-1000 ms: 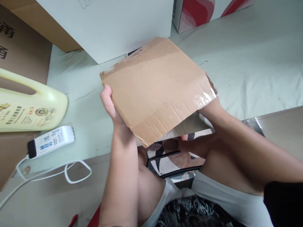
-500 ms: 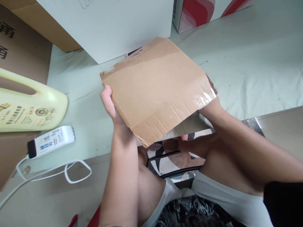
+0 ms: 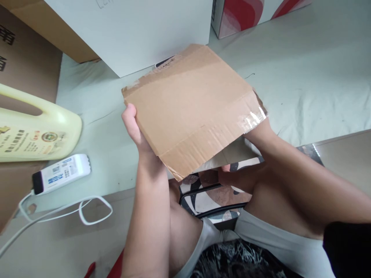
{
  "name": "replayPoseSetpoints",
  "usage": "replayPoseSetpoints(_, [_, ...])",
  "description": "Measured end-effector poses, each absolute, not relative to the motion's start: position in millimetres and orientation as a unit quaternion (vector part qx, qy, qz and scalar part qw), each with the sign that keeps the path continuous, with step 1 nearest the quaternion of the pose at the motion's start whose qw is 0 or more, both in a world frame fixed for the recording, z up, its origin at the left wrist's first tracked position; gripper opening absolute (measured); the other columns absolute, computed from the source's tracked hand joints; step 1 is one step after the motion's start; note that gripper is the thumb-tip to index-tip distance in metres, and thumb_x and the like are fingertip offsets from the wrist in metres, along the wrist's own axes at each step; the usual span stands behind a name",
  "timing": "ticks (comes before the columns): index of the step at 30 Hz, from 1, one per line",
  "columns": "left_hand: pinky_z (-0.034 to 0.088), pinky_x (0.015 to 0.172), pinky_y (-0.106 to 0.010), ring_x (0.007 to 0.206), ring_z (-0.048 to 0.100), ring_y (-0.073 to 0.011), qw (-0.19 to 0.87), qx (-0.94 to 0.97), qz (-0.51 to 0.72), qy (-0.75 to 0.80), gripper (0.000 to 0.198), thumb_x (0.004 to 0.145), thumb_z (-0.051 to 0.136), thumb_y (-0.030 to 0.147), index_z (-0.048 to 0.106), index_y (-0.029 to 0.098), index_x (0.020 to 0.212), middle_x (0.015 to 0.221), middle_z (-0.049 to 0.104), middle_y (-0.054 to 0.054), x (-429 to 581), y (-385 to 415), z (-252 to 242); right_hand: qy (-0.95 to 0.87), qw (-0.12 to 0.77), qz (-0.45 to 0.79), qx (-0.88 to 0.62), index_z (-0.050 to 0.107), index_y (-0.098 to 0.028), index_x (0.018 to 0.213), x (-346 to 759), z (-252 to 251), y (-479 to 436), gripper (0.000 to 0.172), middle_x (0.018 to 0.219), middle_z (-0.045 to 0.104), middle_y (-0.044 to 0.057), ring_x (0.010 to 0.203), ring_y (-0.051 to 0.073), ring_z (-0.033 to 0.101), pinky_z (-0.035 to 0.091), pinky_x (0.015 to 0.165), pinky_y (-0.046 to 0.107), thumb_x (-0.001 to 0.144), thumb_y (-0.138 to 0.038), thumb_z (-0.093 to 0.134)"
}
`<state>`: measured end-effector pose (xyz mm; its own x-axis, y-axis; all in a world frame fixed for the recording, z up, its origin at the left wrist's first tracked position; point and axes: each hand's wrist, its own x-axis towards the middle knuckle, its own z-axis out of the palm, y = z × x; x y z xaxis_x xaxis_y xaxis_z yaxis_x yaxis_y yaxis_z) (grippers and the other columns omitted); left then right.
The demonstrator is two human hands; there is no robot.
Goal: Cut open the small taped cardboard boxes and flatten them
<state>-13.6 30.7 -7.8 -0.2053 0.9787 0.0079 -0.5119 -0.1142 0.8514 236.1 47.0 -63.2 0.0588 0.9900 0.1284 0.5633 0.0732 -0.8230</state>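
A flat brown cardboard box point(image 3: 191, 106) with torn clear tape on its right corner is held up in front of me, over the edge of a pale sheet. My left hand point(image 3: 133, 125) grips its left edge, thumb along the side and fingers hidden underneath. My right hand point(image 3: 256, 133) holds the right corner from below; most of its fingers are hidden behind the cardboard. A loose flap hangs open at the near side of the box.
A pale yellow jug point(image 3: 34, 133) lies at the left, with a white power adapter point(image 3: 60, 173) and its white cable point(image 3: 87, 210) beside it. A large white box point(image 3: 139, 31), brown cartons point(image 3: 26, 54) and a red-and-white box point(image 3: 240, 15) stand behind. A patterned stool point(image 3: 208, 197) sits between my knees.
Almost nothing differs: the view has shifted a touch, and the cardboard box sits in the same grip.
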Motion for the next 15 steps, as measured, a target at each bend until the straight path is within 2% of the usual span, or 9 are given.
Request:
replayPoseSetpoints(7, [0.053, 0.106, -0.042, 0.112, 0.061, -0.0244, 0.559, 0.294, 0.683, 0.366, 0.041, 0.094, 0.040, 0.058, 0.059, 0.023, 0.100, 0.119, 0.063, -0.008, -11.0, 30.6, -6.2, -0.622, 0.371, 0.279, -0.630, 0.053, -0.028, 0.138, 237.3, -65.7, 46.5, 0.051, 0.130, 0.068, 0.008, 0.117, 0.036, 0.070, 0.058, 0.097, 0.066, 0.095, -0.056, 0.053])
replayPoseSetpoints(11, [0.051, 0.107, -0.040, 0.113, 0.061, -0.0243, 0.525, 0.324, 0.691, 0.377, 0.040, 0.097, 0.034, 0.054, 0.058, 0.022, 0.096, 0.115, 0.062, -0.009, -9.5, 31.4, -4.3, -0.620, 0.377, 0.270, -0.633, 0.053, -0.029, 0.139, 238.1, -66.6, 45.6, 0.053, 0.134, 0.066, 0.009, 0.121, 0.038, 0.069, 0.057, 0.096, 0.068, 0.095, -0.059, 0.051])
replayPoseSetpoints(15, [0.054, 0.102, -0.040, 0.108, 0.062, -0.0244, 0.556, 0.296, 0.682, 0.373, 0.039, 0.095, 0.038, 0.057, 0.057, 0.023, 0.096, 0.114, 0.063, -0.007, -7.7, 28.3, -1.3, -0.612, 0.365, 0.274, -0.646, 0.053, -0.028, 0.138, 237.2, -66.3, 45.5, 0.051, 0.130, 0.069, 0.008, 0.114, 0.036, 0.072, 0.059, 0.094, 0.067, 0.097, -0.058, 0.046])
